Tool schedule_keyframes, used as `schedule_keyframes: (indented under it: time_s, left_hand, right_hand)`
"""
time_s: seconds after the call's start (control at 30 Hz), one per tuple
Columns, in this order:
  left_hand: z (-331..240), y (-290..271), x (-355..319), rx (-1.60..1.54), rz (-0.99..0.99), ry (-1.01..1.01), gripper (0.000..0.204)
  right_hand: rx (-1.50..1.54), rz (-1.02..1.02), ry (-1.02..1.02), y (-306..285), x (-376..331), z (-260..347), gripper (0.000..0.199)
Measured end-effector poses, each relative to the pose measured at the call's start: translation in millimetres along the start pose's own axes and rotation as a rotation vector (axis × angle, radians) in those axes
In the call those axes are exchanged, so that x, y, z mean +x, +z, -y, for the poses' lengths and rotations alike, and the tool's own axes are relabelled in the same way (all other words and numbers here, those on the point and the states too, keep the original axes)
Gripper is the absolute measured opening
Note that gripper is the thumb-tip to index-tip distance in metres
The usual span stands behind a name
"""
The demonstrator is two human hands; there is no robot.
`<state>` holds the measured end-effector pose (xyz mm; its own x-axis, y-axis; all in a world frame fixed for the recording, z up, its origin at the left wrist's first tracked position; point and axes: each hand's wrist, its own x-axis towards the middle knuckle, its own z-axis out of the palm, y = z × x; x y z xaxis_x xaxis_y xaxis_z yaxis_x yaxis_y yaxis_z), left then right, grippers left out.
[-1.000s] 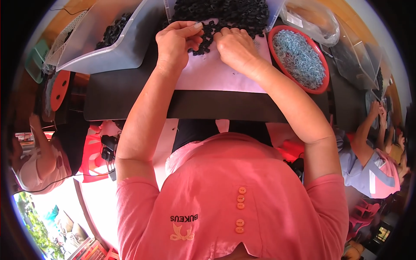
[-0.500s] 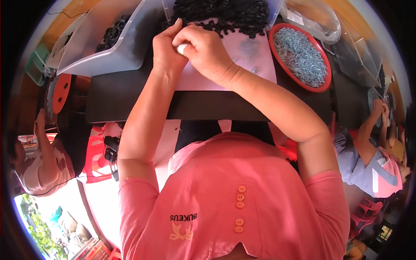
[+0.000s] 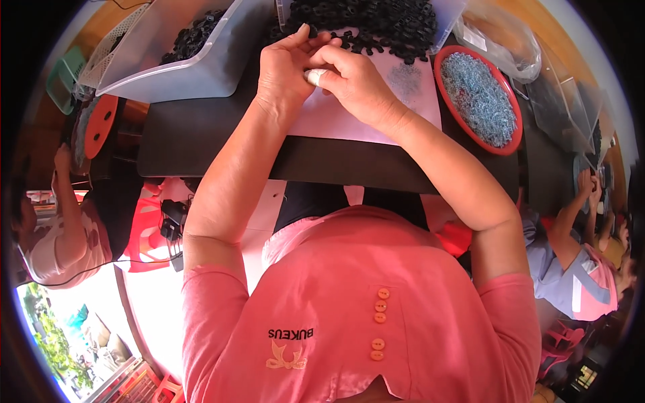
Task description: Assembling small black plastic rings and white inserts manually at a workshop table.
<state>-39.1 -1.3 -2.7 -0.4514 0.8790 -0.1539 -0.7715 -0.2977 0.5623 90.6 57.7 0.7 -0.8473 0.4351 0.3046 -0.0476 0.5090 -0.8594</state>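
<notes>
Upper centre: left hand [image 3: 281, 72], right hand [image 3: 357, 82] meet near black plastic parts [image 3: 386, 23] | grip unclear | likely fingerwork | next needs steadiness

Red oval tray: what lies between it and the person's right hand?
In the head view: from the right hand, a pink sheet with scattered small bits, then dark tabletop beside the red tray.
</notes>
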Motion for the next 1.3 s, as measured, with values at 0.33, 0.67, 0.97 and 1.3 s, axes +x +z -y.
schedule_keyframes:
  time_s: [0.33, 0.67, 0.97, 1.3]
  left_hand:
    - [19.1, -8.6, 10.5, 0.083, 0.015, 0.076, 0.013]
    - [22.1, 18.2, -11.0, 0.494, 0.068, 0.155, 0.014]
    - [27.7, 24.3, -17.0, 0.695, 0.119, 0.182, 0.017]
    - [30.9, 28.8, -23.2, 0.725, 0.107, 0.232, 0.011]
  right_hand:
    - [-0.36, -0.261, -0.347, 3.3, -10.2, -7.6, 0.012]
    - [0.127, -0.257, 0.009, -75.4, -3.6, 3.5, 0.019]
    - [0.187, -0.218, 0.0, -78.0, -6.1, 6.8, 0.014]
    - [0.179, -0.236, 0.009, -65.2, -8.5, 5.2, 0.012]
